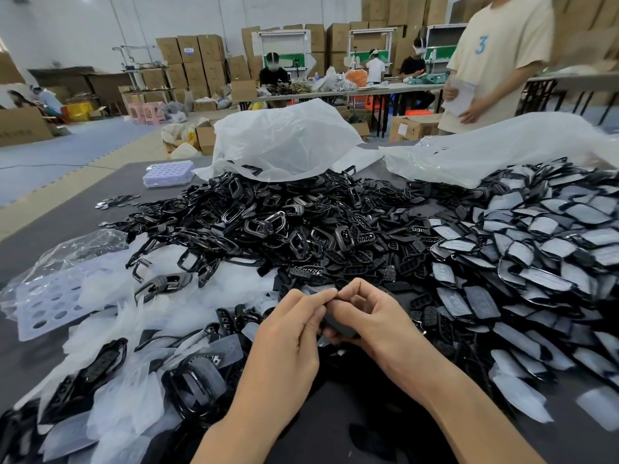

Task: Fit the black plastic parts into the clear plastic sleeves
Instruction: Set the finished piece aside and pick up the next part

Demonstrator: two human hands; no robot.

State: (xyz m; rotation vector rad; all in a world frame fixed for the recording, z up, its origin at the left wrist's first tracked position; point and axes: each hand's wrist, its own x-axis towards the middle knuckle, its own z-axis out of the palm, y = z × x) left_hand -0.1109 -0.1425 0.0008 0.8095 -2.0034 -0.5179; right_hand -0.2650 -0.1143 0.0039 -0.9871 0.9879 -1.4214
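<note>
Both hands are close together over the near side of the dark grey table. The left hand and the right hand hold one flat black plastic part between them. The fingers of each are curled in and pinching at its top end, tips almost meeting. A sliver of clear film shows at its lower edge, so I'd guess it is going into a sleeve. How far in I cannot tell, as the hands hide most of it.

As for progress, to the right lies a broad spread of black parts already in clear plastic sleeves, a good many done. But the heap of loose black plastic frames and button pads in the middle is big and unsleeved. A drift of empty clear plastic sleeves lies on the left. Two crumpled white plastic bags sit behind. By my reckoning a fair share is finished, with plenty left.
</note>
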